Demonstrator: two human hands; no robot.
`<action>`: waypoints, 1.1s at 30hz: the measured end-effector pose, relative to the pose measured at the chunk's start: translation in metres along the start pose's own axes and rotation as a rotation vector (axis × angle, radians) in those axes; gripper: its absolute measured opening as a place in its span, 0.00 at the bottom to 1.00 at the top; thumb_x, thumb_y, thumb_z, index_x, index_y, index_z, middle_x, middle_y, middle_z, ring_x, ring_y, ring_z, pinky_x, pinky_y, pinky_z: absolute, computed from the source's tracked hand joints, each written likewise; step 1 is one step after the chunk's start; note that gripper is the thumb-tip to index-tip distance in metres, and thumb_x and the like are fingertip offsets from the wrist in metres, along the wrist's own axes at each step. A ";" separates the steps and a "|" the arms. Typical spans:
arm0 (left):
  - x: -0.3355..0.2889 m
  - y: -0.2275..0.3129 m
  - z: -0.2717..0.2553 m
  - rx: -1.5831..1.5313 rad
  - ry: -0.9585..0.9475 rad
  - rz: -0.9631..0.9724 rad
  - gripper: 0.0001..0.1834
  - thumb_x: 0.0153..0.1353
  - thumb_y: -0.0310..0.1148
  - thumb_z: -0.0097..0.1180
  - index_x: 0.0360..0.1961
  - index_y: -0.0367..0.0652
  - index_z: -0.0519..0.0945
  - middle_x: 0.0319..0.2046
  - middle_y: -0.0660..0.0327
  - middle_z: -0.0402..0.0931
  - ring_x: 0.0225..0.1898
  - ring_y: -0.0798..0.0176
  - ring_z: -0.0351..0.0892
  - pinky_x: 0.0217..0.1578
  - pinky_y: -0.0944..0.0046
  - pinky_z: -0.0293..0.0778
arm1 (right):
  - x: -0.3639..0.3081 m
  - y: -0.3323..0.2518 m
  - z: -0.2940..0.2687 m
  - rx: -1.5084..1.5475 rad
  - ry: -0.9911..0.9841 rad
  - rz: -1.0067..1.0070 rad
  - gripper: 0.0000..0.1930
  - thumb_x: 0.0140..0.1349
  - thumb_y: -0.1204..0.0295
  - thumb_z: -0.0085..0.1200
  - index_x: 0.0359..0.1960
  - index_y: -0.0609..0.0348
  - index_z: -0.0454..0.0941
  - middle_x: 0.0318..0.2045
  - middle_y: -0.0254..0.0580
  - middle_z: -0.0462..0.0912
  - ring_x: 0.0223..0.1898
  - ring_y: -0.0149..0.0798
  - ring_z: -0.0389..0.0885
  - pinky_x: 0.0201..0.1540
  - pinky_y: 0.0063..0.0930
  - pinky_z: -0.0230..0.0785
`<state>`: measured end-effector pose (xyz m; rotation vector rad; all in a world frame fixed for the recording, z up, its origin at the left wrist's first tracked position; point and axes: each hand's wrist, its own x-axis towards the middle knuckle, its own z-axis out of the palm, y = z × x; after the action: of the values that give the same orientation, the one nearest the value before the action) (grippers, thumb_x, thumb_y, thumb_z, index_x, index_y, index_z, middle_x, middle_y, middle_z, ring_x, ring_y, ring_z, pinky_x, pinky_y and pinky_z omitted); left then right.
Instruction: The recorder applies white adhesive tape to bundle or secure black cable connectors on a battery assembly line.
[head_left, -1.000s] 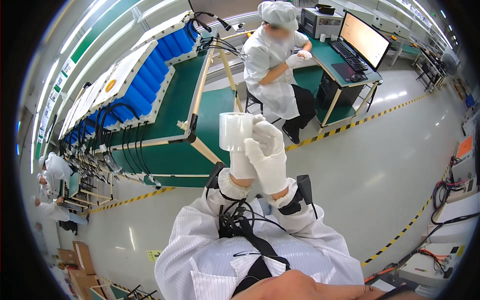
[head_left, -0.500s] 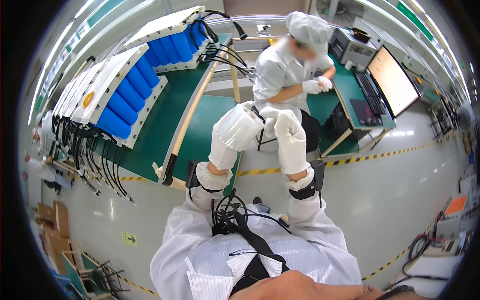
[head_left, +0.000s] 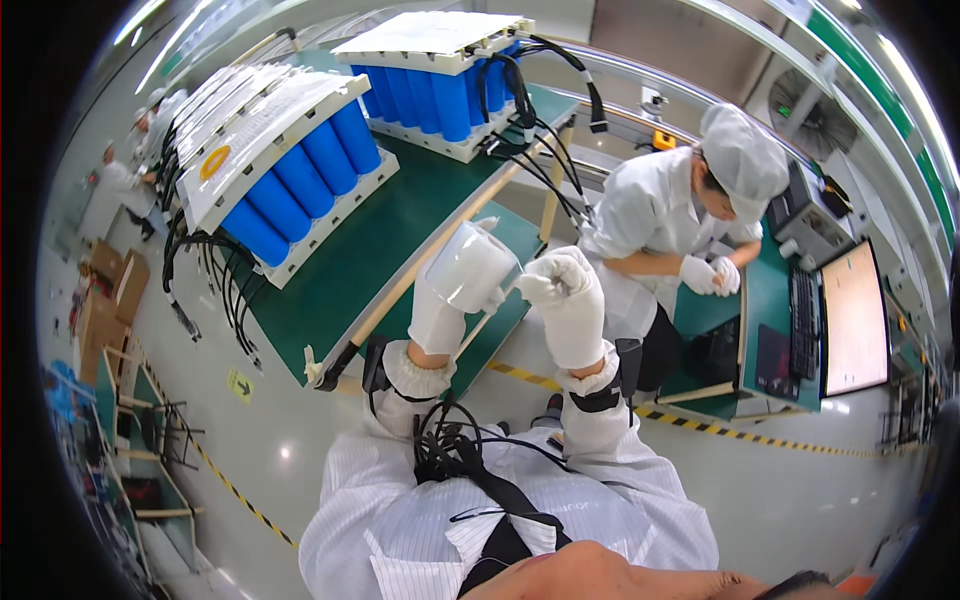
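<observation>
My left hand (head_left: 436,318), in a white glove, is closed around a wide roll of glossy, translucent white film (head_left: 468,266). The roll hides most of its fingers. My right hand (head_left: 565,300), also gloved in white, is beside the roll with its fingers curled into a pinch. Between the right fingertips and the roll's edge shows a thin pale line, too fine to name. What the right fingers hold, if anything, is hidden. Both hands are held up in front of me, near the edge of a green-topped workbench (head_left: 345,290).
Battery-like packs of blue cylinders (head_left: 300,185) in white frames stand on the bench, black cables (head_left: 225,300) hanging off. A seated co-worker (head_left: 650,230) in white is at right, by a green desk (head_left: 765,350) with a monitor (head_left: 853,320). Yellow-black floor tape (head_left: 720,428) runs behind.
My view has swung left, so bench, packs and co-worker sit further right in the picture. My right hand has turned and its fingers are more tightly curled; the left still holds the roll.
</observation>
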<state>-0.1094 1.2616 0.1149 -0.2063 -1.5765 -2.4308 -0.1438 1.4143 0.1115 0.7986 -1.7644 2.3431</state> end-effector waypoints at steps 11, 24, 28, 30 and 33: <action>0.056 -0.043 0.048 -0.034 0.332 0.224 0.27 0.63 0.38 0.49 0.60 0.35 0.64 0.41 0.56 0.78 0.36 0.65 0.81 0.35 0.72 0.77 | 0.062 0.076 -0.062 0.538 -0.204 0.324 0.27 0.66 0.48 0.42 0.52 0.60 0.67 0.44 0.38 0.75 0.42 0.30 0.75 0.41 0.23 0.72; 0.089 -0.058 0.065 0.831 0.693 0.589 0.19 0.62 0.28 0.50 0.53 0.30 0.70 0.51 0.54 0.73 0.44 0.66 0.76 0.47 0.69 0.72 | 0.120 0.076 -0.068 0.417 -0.323 0.155 0.07 0.54 0.75 0.62 0.29 0.58 0.74 0.43 0.41 0.74 0.37 0.30 0.75 0.41 0.22 0.69; 0.106 -0.066 0.036 0.466 0.692 0.608 0.21 0.67 0.33 0.41 0.54 0.29 0.69 0.51 0.53 0.73 0.46 0.63 0.76 0.49 0.69 0.72 | 0.174 0.093 -0.065 -0.208 -0.275 -0.370 0.08 0.51 0.73 0.64 0.28 0.59 0.76 0.41 0.43 0.76 0.40 0.46 0.75 0.48 0.36 0.67; 0.108 -0.065 0.031 0.366 0.693 0.606 0.23 0.69 0.37 0.34 0.55 0.28 0.67 0.49 0.50 0.74 0.47 0.60 0.76 0.51 0.69 0.72 | 0.189 0.092 -0.063 -0.251 -0.375 -0.483 0.09 0.52 0.72 0.63 0.32 0.60 0.76 0.38 0.42 0.77 0.39 0.45 0.75 0.46 0.34 0.68; 0.109 -0.065 0.021 0.349 0.679 0.610 0.22 0.68 0.37 0.39 0.55 0.28 0.68 0.46 0.49 0.75 0.47 0.61 0.76 0.50 0.69 0.72 | 0.193 0.093 -0.066 -0.065 -0.606 -0.182 0.10 0.56 0.72 0.61 0.37 0.61 0.76 0.32 0.38 0.78 0.36 0.38 0.76 0.42 0.28 0.68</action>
<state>-0.2319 1.2930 0.0929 0.1681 -1.3246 -1.5044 -0.3679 1.4013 0.1076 1.7131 -1.8365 2.0407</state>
